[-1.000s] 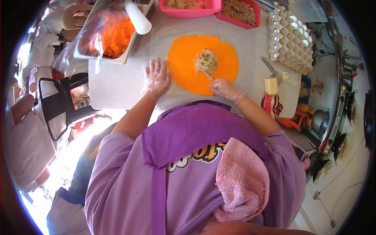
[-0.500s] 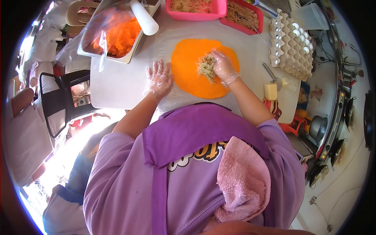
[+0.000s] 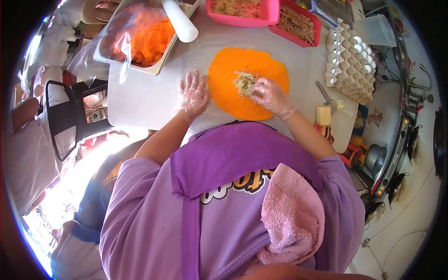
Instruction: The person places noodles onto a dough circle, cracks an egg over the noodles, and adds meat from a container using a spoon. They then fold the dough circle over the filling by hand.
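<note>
A flat, roughly round sheet of orange dough lies on the plastic-covered table in front of me. Near its middle sits a small heap of pale shredded filling. My right hand, in a clear plastic glove, has its fingers curled together at the heap's right edge, on some of the shreds. Also gloved, my left hand rests flat with fingers spread, just left of the dough and holding nothing.
Behind the dough stand a tray of orange dough, a white rolling pin, a pink tub of shreds and a red tub of brown filling. At right are egg trays and a yellow block. Someone sits at left.
My right hand has drawn back from the top of the heap to its right edge, so more of the shreds show. My left hand stays flat. The view has shifted slightly.
</note>
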The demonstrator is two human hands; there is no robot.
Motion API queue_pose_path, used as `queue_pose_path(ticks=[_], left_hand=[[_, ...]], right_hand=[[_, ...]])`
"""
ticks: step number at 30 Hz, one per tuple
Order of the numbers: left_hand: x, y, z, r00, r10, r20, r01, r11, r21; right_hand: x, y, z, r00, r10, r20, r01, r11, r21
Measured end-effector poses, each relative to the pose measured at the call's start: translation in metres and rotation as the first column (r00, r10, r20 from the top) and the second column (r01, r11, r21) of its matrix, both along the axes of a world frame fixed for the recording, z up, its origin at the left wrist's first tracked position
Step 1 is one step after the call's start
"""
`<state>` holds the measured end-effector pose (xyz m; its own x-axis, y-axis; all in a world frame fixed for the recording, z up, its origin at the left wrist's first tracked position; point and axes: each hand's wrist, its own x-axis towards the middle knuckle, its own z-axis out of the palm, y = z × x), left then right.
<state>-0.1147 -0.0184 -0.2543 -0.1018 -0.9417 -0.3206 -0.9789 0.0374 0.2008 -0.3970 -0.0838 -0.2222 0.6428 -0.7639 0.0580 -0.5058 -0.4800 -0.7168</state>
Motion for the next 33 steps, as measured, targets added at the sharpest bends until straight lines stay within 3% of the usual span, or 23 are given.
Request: queue_pose_path(ticks=[3, 5, 9, 11, 13, 15, 17, 19, 21, 26, 28, 29, 30, 32, 33], left_hand=[[0.0, 0.002, -0.001, 1.0, -0.001, 0.004, 0.001, 1.0, -0.011], [0.001, 0.003, -0.011, 0.998, 0.02, -0.056, -0.022, 0.999, -0.031], [0.001, 0.003, -0.011, 0.999, 0.015, -0.05, -0.017, 0.999, -0.043], [0.001, 0.002, -0.006, 0.999, 0.002, -0.046, -0.004, 0.999, -0.038], [0.002, 0.0, -0.003, 1.0, -0.012, -0.02, 0.012, 1.0, -0.01], [0.001, -0.001, -0.003, 1.0, -0.013, -0.004, 0.013, 1.0, -0.005], [0.001, 0.0, -0.007, 1.0, -0.018, 0.013, 0.018, 1.0, -0.011], [0.0, 0.0, -0.007, 0.999, -0.02, 0.034, 0.02, 1.0, 0.006], [0.0, -0.002, -0.003, 0.999, -0.019, 0.045, 0.017, 0.999, 0.046], [0.003, -0.005, -0.006, 0.999, -0.018, 0.046, 0.013, 0.995, 0.097], [0.003, -0.003, -0.006, 1.0, -0.002, -0.024, 0.004, 0.998, 0.066], [0.003, -0.002, -0.005, 1.0, -0.003, -0.025, 0.005, 0.998, 0.07], [0.002, -0.003, -0.002, 1.0, -0.005, -0.023, 0.007, 0.997, 0.073], [0.002, -0.004, 0.0, 1.0, -0.015, -0.022, 0.016, 0.997, 0.077], [0.002, -0.004, 0.0, 1.0, -0.016, -0.016, 0.017, 0.997, 0.07]], right_hand=[[0.0, 0.005, -0.011, 0.989, -0.013, -0.148, -0.001, 0.996, -0.094], [0.001, -0.002, -0.014, 0.988, -0.118, -0.096, 0.117, 0.993, -0.015], [0.008, -0.028, 0.03, 0.997, -0.081, 0.019, 0.081, 0.996, 0.031], [0.015, -0.057, 0.058, 0.936, -0.292, 0.198, 0.269, 0.954, 0.137], [0.021, -0.106, 0.073, 0.948, -0.271, 0.166, 0.263, 0.963, 0.066], [0.038, -0.156, 0.078, 0.977, -0.203, 0.067, 0.212, 0.96, -0.184], [0.059, -0.207, 0.046, 0.982, -0.17, 0.086, 0.179, 0.978, -0.111], [0.088, -0.241, 0.024, 0.988, -0.151, -0.016, 0.152, 0.983, 0.106], [0.118, -0.261, 0.013, 0.947, -0.113, -0.302, 0.14, 0.988, 0.068], [0.141, -0.278, -0.002, 0.879, -0.129, -0.459, 0.147, 0.989, 0.003], [0.142, -0.288, -0.012, 0.895, -0.248, -0.371, 0.355, 0.899, 0.256], [0.142, -0.297, -0.012, 0.834, -0.199, -0.514, 0.319, 0.935, 0.155], [0.137, -0.292, -0.002, 0.833, -0.199, -0.516, 0.321, 0.934, 0.157], [0.12, -0.276, 0.026, 0.944, -0.303, -0.128, 0.329, 0.847, 0.417], [0.113, -0.278, 0.029, 0.957, -0.276, 0.089, 0.169, 0.779, 0.604]])
